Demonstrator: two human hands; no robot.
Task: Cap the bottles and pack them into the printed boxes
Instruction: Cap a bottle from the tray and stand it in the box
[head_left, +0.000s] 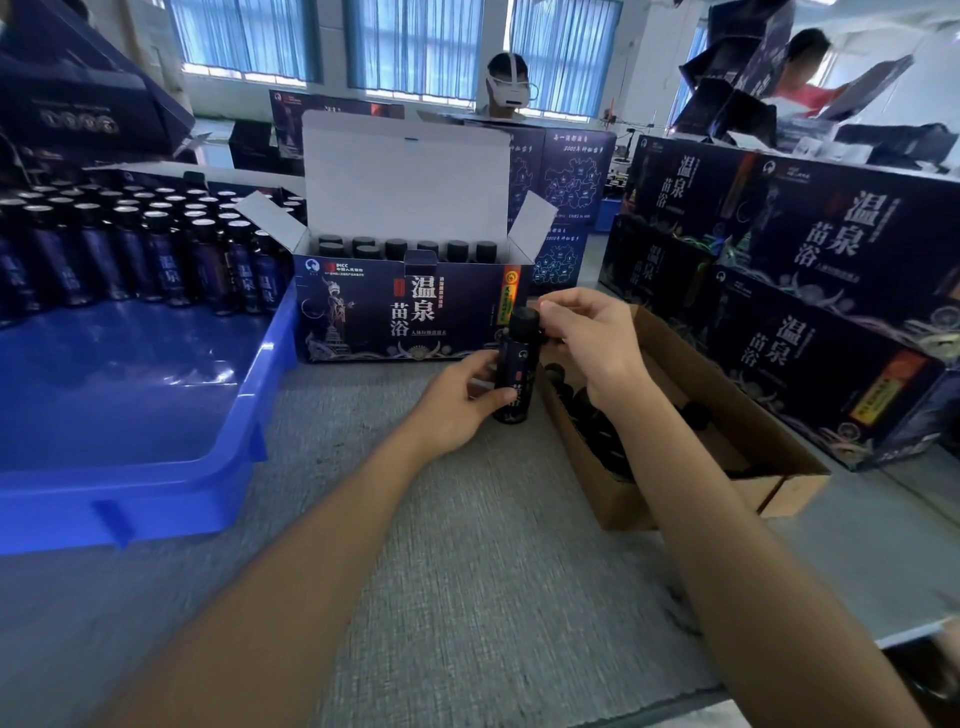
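The left hand (457, 400) grips a dark glossy bottle (514, 371) upright over the grey table (467, 545), its long axis vertical. The right hand (587, 338) pinches the smooth black cap (522, 318) on top. The open printed box (410, 306) stands just beyond, with capped bottles filling its far row; the left hand is nearer.

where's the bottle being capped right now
In the head view the bottle is at centre in the left hand, in front of the open printed box and left of the brown carton.
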